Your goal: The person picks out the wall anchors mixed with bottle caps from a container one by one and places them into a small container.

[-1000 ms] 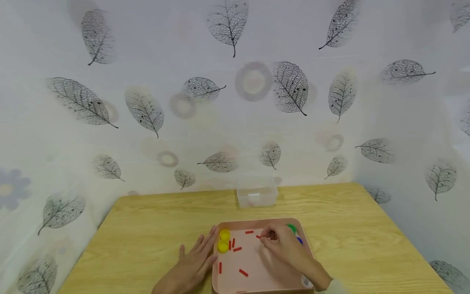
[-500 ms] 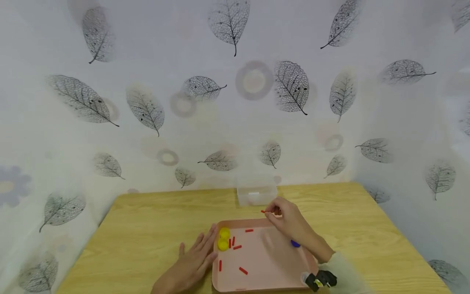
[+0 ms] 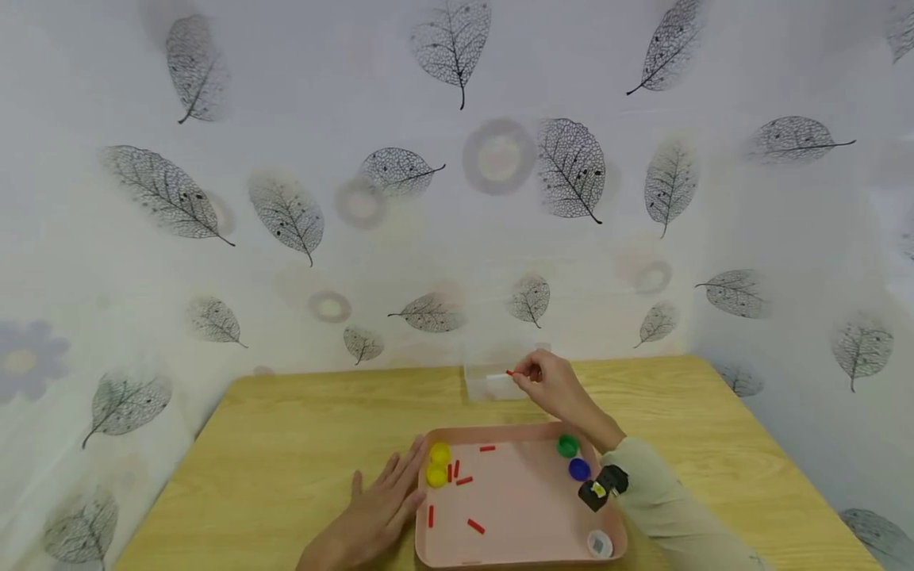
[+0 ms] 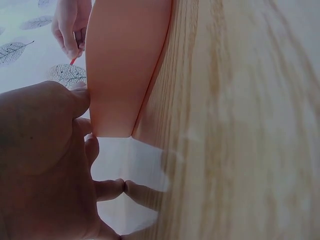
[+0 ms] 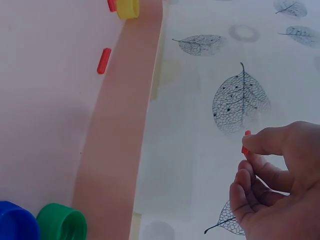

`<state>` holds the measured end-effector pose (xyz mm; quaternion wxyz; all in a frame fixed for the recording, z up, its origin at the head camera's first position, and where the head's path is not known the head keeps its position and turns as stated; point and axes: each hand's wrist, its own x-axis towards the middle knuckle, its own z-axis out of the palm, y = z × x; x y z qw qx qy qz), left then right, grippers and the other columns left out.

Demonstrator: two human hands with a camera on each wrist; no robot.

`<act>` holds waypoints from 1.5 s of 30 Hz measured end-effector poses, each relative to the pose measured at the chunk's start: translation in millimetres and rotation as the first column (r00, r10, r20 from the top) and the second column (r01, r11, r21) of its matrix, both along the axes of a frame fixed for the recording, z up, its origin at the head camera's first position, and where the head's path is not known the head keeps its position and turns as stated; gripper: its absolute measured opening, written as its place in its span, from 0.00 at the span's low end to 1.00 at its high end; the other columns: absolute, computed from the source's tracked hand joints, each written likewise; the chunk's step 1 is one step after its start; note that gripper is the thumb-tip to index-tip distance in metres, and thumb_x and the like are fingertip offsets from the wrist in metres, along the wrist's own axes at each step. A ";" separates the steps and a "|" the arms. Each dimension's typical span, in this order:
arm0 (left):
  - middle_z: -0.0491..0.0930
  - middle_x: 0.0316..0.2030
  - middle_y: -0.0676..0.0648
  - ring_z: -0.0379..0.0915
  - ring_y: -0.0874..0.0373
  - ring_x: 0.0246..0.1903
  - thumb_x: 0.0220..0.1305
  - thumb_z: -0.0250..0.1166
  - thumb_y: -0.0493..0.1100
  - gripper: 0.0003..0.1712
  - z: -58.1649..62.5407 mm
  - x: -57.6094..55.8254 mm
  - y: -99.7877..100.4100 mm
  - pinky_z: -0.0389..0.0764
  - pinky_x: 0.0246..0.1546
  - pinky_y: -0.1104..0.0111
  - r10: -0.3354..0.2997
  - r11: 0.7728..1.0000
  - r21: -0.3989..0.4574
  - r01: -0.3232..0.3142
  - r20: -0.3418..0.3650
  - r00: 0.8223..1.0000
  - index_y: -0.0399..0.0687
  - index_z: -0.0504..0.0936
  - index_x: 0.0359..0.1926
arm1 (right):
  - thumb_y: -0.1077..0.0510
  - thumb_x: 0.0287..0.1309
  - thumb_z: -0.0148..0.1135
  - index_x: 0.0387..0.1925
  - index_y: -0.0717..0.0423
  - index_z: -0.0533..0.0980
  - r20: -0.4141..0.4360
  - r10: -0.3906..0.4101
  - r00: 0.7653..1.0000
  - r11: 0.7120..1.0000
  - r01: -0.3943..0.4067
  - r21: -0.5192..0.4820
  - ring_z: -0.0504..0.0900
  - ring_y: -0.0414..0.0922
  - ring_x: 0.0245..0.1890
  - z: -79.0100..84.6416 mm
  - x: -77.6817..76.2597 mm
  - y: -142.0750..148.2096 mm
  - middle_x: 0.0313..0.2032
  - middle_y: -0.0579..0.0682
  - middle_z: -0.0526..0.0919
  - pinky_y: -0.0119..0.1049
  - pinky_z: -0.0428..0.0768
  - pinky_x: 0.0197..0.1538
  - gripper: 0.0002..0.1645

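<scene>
Between thumb and index finger, my right hand (image 3: 553, 387) pinches a short red stick (image 5: 246, 142). In the head view that hand overlaps the right side of a clear plastic box (image 3: 480, 388) at the back of the table. My left hand (image 3: 374, 511) has its fingers extended along the left wall of a pink tray (image 3: 528, 507), with the thumb near the rim. Several more red sticks (image 3: 476, 526) lie scattered in the tray, mostly on its left half. Two yellow caps (image 3: 437, 475) sit at its left back corner.
A green cap (image 3: 567, 446) and a blue cap (image 3: 579, 469) are at the tray's right side. A white round piece (image 3: 600, 544) lies in its front right corner. Behind the wooden table (image 3: 286, 428) rises a leaf-patterned wall covering (image 3: 428, 238).
Holding the red stick, my right hand has lifted out of the tray and moved back to the clear box. The green and blue caps are uncovered. My left hand stays put.
</scene>
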<state>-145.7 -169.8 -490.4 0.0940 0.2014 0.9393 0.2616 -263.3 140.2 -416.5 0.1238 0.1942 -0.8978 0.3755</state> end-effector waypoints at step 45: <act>0.36 0.73 0.63 0.38 0.46 0.71 0.72 0.36 0.64 0.34 2.1 -3.6 0.7 0.33 0.52 0.25 -0.017 1.000 0.007 0.017 0.001 1.000 0.72 0.36 0.74 | 0.62 0.55 0.64 0.29 0.59 0.80 0.106 -0.011 0.994 0.998 0.005 0.061 0.78 0.42 0.27 -15.9 -58.7 -10.9 0.26 0.48 0.80 0.36 0.78 0.33 0.03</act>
